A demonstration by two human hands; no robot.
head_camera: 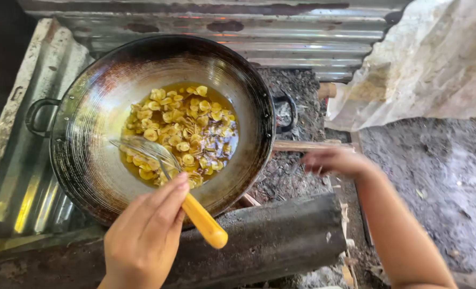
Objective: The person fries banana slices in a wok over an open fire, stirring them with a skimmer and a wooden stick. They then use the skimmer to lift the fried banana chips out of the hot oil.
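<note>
Yellow-handled wire skimmer (165, 171) is clamped in the left hand (147, 235), fingers wrapped tight round the handle, its mesh end dipping into hot oil among the banana slices (187, 131) in the big dark wok (88, 160), centre-left of the scene. Risk, as a judgement: a quick flick could splash oil onto the hand close over the near rim, or tip the wok on its rough stand. Right hand (337, 160) is blurred, right of the wok near a stick of firewood (305, 145); fingers look loosely curled, empty, though whether they touch it cannot be told. Corrugated metal sheet (302, 37) stands far behind.
</note>
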